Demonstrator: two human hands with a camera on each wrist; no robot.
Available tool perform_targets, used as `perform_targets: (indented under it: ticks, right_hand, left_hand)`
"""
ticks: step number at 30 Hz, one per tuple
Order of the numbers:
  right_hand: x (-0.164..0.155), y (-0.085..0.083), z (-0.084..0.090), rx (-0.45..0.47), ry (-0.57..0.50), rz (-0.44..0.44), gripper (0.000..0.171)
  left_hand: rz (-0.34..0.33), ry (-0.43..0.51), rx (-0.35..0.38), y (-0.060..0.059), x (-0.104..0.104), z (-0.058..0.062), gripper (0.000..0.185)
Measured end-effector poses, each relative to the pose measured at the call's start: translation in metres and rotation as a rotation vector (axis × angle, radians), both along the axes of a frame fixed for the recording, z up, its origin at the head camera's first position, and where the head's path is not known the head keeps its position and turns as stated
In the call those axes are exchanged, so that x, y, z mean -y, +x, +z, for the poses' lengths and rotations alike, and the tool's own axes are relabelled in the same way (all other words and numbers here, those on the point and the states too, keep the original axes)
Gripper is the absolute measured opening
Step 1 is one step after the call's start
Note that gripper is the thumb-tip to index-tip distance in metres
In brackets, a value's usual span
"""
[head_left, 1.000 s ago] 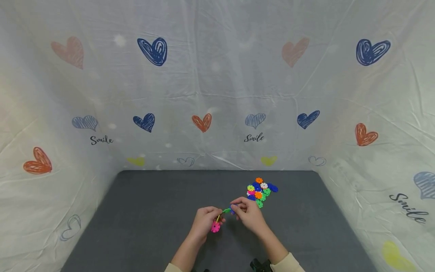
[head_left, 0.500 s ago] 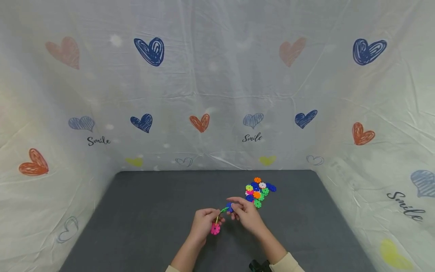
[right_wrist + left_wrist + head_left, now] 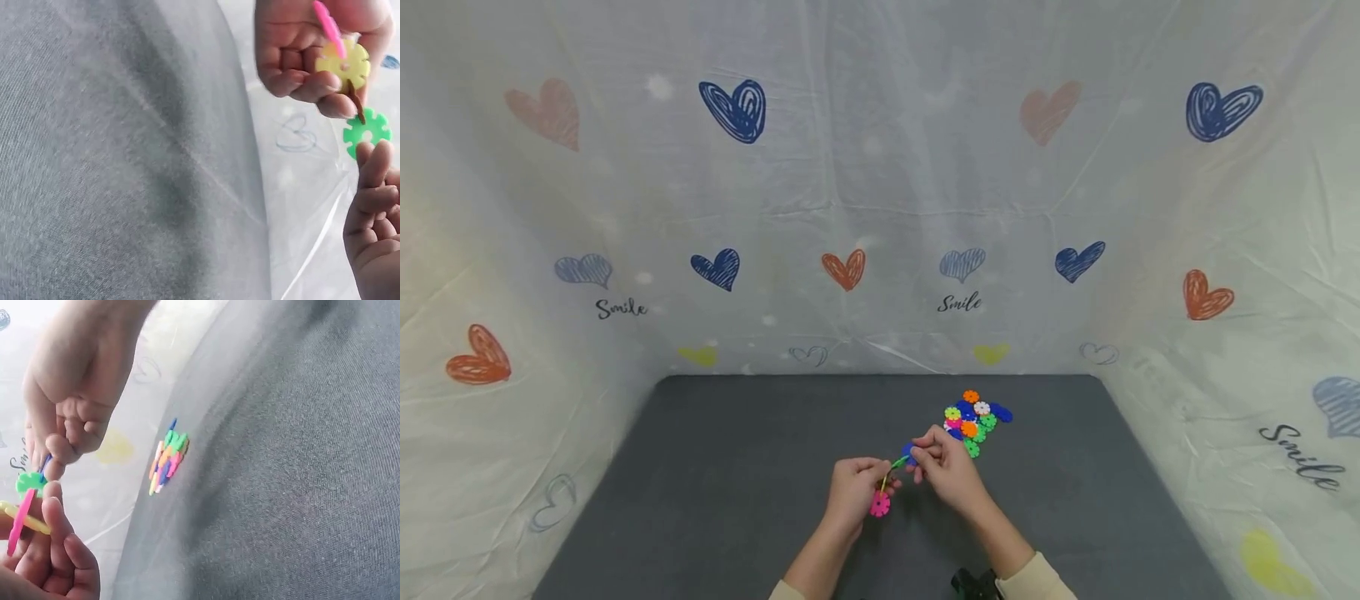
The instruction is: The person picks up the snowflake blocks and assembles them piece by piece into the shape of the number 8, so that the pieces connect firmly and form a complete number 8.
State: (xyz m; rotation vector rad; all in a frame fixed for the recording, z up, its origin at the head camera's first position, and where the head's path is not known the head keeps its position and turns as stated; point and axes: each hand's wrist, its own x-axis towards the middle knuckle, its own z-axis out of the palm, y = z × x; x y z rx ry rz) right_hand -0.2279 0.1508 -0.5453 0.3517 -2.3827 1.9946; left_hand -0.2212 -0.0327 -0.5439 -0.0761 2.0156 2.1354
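Observation:
Both hands work on a chain of slotted plastic snowflake discs above the dark table. My left hand (image 3: 855, 493) pinches the chain near a thin brown disc (image 3: 357, 103); a yellow disc (image 3: 345, 65) and a pink disc (image 3: 880, 504) hang on that end. Farther along sits a green disc (image 3: 367, 132), upright between the two hands. A blue disc (image 3: 45, 467) at the green one's edge is pinched between thumb and fingers of my right hand (image 3: 951, 468). In the right wrist view the fingers cover the blue disc, so how deep it joins the green is hidden.
A pile of loose snowflake discs (image 3: 970, 429) in several colours lies on the dark table (image 3: 737, 483), just beyond the right hand. Near the right sleeve is a black object (image 3: 973, 585). Behind hangs a pale curtain (image 3: 880, 167) with printed hearts.
The right hand's fingers have shifted their hold on the blue disc, which has moved slightly left and away. The left hand stays almost in place with the chain.

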Motion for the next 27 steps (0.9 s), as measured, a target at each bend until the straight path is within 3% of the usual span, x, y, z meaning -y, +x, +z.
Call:
perform_targets:
  ticks: [4, 9, 12, 16, 20, 23, 27]
  right_hand:
    - [-0.004, -0.001, -0.001, 0.020, 0.009, 0.076, 0.017]
    - [-0.013, 0.000, 0.003, 0.053, 0.026, 0.164, 0.017]
    - [-0.013, 0.001, 0.004, 0.072, 0.032, 0.110, 0.020]
    - [-0.004, 0.003, -0.001, 0.110, -0.007, -0.043, 0.027]
    - [0.001, 0.006, -0.002, 0.116, -0.035, -0.163, 0.025]
    - [0.001, 0.006, -0.001, 0.085, -0.034, -0.188, 0.018]
    - [-0.001, 0.004, -0.001, 0.057, -0.035, -0.152, 0.016]
  left_hand:
    - [-0.009, 0.010, 0.026, 0.001, 0.003, -0.002, 0.026]
    - [-0.072, -0.043, 0.023, -0.002, 0.006, -0.004, 0.029]
    - [-0.073, -0.077, -0.010, -0.003, 0.003, -0.002, 0.029]
    - [-0.033, -0.110, -0.039, -0.003, -0.002, 0.000, 0.026]
    - [-0.036, -0.105, -0.036, -0.001, -0.004, 0.000, 0.026]
    - [-0.054, -0.086, -0.036, -0.001, -0.003, 0.001, 0.030]
    - [-0.064, -0.067, -0.037, -0.002, -0.002, 0.004, 0.030]
